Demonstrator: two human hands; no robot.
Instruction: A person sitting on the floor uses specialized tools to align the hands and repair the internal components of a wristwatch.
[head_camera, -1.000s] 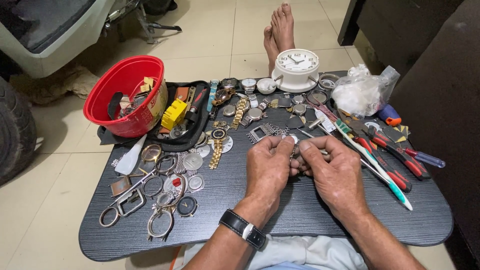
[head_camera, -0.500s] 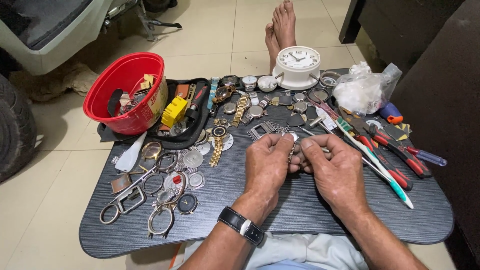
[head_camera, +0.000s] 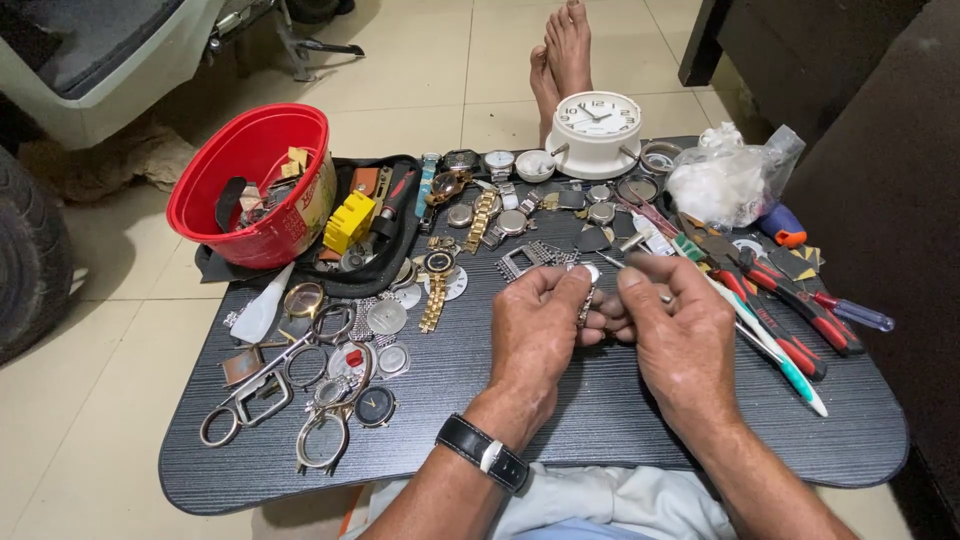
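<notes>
I see my left hand and right hand pinching a metal watch band between them above mid-bench; band work looks unfinished, pliers untouched.

A makeshift watch-repair spot on a home's tiled floor: a low dark table carries loose watches, watch cases, pliers, a red bowl of parts and a white clock. A vehicle tyre stands nearby.
</notes>
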